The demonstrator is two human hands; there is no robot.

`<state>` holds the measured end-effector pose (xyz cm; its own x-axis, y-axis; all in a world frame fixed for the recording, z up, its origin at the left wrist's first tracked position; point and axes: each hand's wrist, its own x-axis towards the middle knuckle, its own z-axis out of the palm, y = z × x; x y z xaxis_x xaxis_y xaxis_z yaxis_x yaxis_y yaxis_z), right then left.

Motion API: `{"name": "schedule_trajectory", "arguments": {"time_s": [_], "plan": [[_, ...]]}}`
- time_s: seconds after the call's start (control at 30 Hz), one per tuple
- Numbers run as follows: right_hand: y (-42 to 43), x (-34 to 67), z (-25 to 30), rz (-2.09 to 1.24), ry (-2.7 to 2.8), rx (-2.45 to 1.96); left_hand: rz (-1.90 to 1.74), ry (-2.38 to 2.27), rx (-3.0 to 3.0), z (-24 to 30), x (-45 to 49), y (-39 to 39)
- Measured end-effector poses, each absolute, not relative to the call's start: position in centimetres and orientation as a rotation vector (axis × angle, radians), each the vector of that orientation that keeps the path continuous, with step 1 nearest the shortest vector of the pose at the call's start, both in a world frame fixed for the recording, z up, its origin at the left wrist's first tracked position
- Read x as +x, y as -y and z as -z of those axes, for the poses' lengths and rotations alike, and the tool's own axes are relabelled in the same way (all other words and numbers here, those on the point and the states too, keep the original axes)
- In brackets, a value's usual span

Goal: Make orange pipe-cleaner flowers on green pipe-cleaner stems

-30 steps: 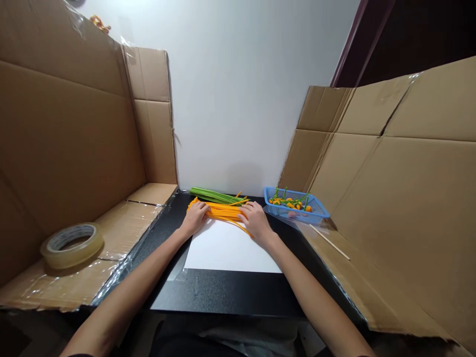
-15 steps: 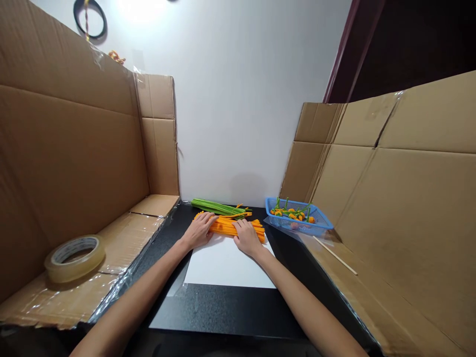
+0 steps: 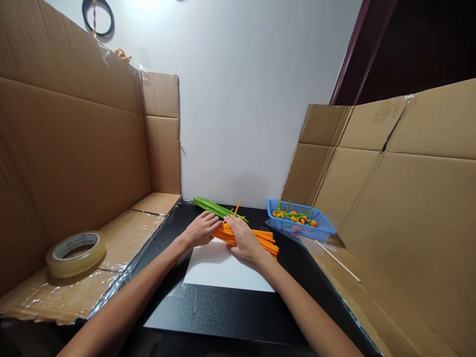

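A bundle of fuzzy orange pipe cleaners (image 3: 266,241) lies across the far part of a white sheet (image 3: 228,267), its right end fanned out. My left hand (image 3: 202,229) closes around the bundle's left end. Near the middle, my right hand (image 3: 243,238) grips the same bundle from above, close to my left hand. One orange stem pokes up just past my right hand's fingers. Behind lies a slanting bundle of green pipe cleaners (image 3: 213,207), touched by neither hand as far as I can see. The hands hide the left half of the orange bundle.
A blue basket (image 3: 327,224) at the right holds several small orange-and-green pieces. Near it lies a thin wooden stick (image 3: 338,262). On cardboard at the left rests a roll of clear tape (image 3: 55,267). Cardboard walls (image 3: 74,134) flank the black tabletop (image 3: 208,310).
My right hand has come closer to my left along the orange bundle. The bundle's right end now reaches further right, tilted nearer me and spread. The view has shifted slightly.
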<state>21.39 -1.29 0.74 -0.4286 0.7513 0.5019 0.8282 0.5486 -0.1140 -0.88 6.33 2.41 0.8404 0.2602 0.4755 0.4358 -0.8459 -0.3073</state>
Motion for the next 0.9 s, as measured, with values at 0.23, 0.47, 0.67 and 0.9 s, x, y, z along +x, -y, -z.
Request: {"name": "schedule_trajectory", "arguments": {"time_s": [0.23,0.47,0.67,0.9], "plan": [[1.7,22.0,-3.9,0.054,2.374,-1.251,0.876,0.119,-2.216,-2.8,-0.7,-5.2],[2.2,21.3,-6.0,0.028,2.342,-1.564,0.758,0.349,-2.288,-4.3,-0.5,-4.8],[-1.0,21.8,-6.7,0.066,2.278,-1.756,0.677,0.599,-2.514,-5.0,0.5,-6.7],[-6.8,26.1,-9.2,0.275,1.948,-1.794,0.861,1.021,-2.605,-3.0,0.1,-15.0]]}}
